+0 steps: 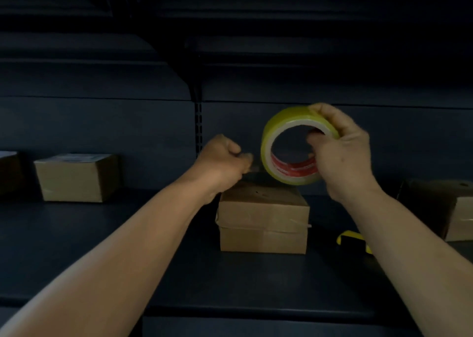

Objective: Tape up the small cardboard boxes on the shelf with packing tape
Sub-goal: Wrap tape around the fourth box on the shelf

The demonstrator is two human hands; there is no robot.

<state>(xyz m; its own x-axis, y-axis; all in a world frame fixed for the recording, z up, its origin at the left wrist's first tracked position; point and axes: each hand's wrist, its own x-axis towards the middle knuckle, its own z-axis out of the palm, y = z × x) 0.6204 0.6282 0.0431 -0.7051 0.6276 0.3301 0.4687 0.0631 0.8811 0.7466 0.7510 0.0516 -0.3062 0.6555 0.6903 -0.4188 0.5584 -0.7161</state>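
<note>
A small cardboard box (263, 221) stands on the dark shelf (128, 260) in the middle, with clear tape running around its side. Above its back edge my right hand (345, 155) grips a yellowish roll of packing tape (284, 168), thumb inside the white core. Just left of the roll, my left hand (222, 162) pinches what looks like the tape's free end; the strip itself is hard to see in the dim light.
Another cardboard box (74, 178) stands at the left, with a darker one (9, 171) at the frame edge. A box (445, 208) stands at the right. A yellow and black object (350, 239), partly behind my right forearm, lies beside the middle box. Shelf upright (198, 121) behind.
</note>
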